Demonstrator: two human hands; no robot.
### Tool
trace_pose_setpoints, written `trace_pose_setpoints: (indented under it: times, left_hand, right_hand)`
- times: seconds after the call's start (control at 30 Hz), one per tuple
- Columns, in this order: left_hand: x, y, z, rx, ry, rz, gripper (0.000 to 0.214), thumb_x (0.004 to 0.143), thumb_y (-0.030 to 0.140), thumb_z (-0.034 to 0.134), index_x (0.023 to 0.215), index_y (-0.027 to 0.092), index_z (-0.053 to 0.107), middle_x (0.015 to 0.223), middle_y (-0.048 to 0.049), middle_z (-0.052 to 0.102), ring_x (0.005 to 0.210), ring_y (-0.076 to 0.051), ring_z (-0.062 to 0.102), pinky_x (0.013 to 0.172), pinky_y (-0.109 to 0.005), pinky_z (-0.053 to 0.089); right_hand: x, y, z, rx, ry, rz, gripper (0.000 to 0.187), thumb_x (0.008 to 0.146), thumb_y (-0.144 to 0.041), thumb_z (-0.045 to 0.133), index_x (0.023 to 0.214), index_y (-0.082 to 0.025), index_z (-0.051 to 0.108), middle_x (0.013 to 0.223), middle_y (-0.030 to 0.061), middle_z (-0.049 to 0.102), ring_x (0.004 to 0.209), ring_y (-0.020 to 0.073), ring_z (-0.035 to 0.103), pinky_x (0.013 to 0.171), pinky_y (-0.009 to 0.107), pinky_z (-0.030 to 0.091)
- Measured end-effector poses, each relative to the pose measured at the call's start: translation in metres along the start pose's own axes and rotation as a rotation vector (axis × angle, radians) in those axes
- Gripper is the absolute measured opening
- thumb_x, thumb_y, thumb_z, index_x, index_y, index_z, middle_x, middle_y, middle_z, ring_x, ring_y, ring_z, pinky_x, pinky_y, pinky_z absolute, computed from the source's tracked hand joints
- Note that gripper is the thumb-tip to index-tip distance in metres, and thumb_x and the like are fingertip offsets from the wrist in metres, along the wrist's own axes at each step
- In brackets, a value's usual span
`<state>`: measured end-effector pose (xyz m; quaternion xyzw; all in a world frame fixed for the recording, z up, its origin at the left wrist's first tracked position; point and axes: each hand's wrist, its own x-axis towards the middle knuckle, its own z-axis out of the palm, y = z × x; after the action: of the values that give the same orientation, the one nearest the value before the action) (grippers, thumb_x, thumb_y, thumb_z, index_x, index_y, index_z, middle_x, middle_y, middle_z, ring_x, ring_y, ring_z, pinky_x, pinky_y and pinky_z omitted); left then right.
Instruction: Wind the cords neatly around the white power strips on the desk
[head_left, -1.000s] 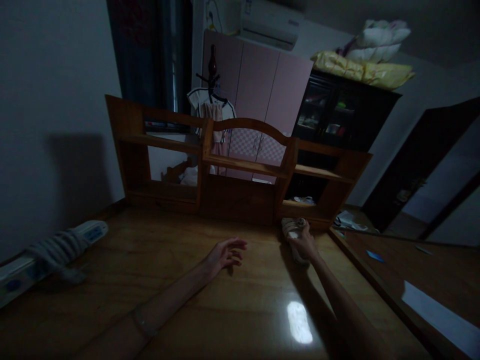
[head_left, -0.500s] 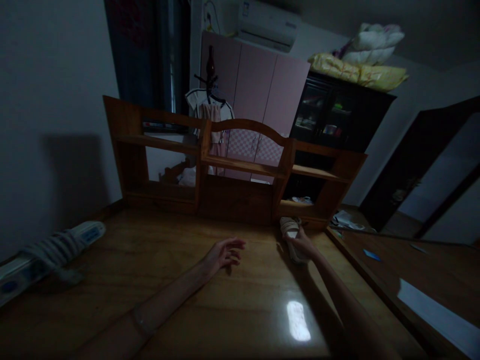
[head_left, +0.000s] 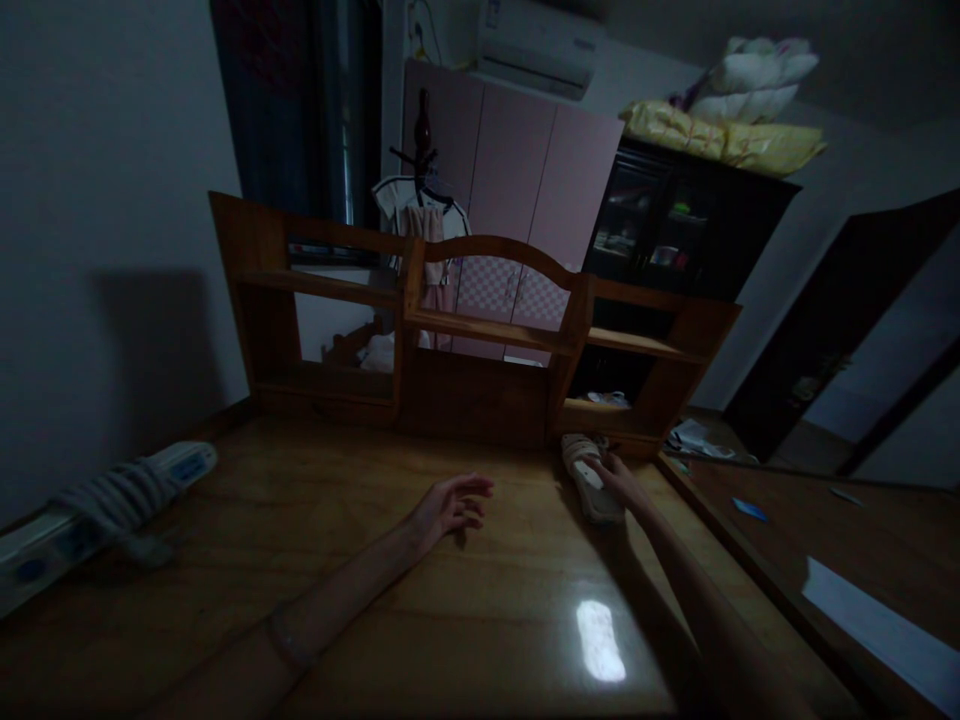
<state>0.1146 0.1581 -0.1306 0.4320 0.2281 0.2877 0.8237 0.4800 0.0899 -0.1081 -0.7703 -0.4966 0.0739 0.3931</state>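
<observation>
A light-coloured strappy sandal (head_left: 598,500) lies on the glossy wooden desktop (head_left: 420,640), near the right compartment of the low wooden shelf. Over its right side is my right hand (head_left: 621,480), with the fingers apart and loosened; the thumb side still reaches across the insole, and whether it touches is hard to see in the dim light. My left hand (head_left: 448,507) hovers above the middle of the desktop, holding nothing, its fingers loosely curled and apart.
Along the back stands the wooden shelf unit (head_left: 491,325). A white power strip wrapped in its cord (head_left: 124,497) lies at the left by the wall. On the right, a lower brown surface (head_left: 787,540) carries a white sheet (head_left: 877,625) and a small blue card (head_left: 749,509).
The sandal has settled flat on the desktop, and the shadow at its left side has gone. My right hand has loosened and shifted slightly right. My left hand stays nearly still.
</observation>
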Motion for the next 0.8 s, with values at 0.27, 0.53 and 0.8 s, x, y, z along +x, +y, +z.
trace_pose_setpoints:
  times: [0.27, 0.53, 0.8]
  left_hand:
    - [0.001, 0.000, 0.000, 0.000, 0.002, -0.003, 0.033, 0.083, 0.039, 0.055, 0.099, 0.013, 0.070, 0.108, -0.0114, 0.061, 0.070, -0.015, 0.061, 0.062, -0.027, 0.052]
    - [-0.005, 0.002, 0.007, 0.070, 0.006, 0.022, 0.036, 0.083, 0.042, 0.052, 0.098, 0.014, 0.068, 0.109, -0.0120, 0.060, 0.069, -0.014, 0.061, 0.064, -0.029, 0.052]
    - [-0.018, 0.063, 0.002, 0.719, 0.270, 0.344, 0.038, 0.083, 0.048, 0.052, 0.102, 0.019, 0.064, 0.102, -0.0105, 0.065, 0.090, -0.023, 0.062, 0.078, -0.034, 0.050]
  right_hand:
    - [-0.009, -0.017, -0.021, 0.044, 0.248, -0.089, 0.050, 0.085, -0.058, 0.046, 0.112, -0.017, 0.057, 0.104, 0.0131, 0.068, 0.097, 0.0284, 0.064, 0.082, 0.039, 0.049]
    - [-0.041, -0.086, -0.006, 0.017, 0.347, -0.462, 0.033, 0.094, -0.040, 0.043, 0.116, -0.019, 0.054, 0.113, 0.0112, 0.064, 0.100, 0.0239, 0.061, 0.089, 0.038, 0.045]
    - [-0.108, -0.110, 0.053, -0.117, -0.178, -0.961, 0.029, 0.093, -0.023, 0.042, 0.117, -0.021, 0.059, 0.107, 0.0108, 0.067, 0.097, 0.0227, 0.061, 0.084, 0.036, 0.048]
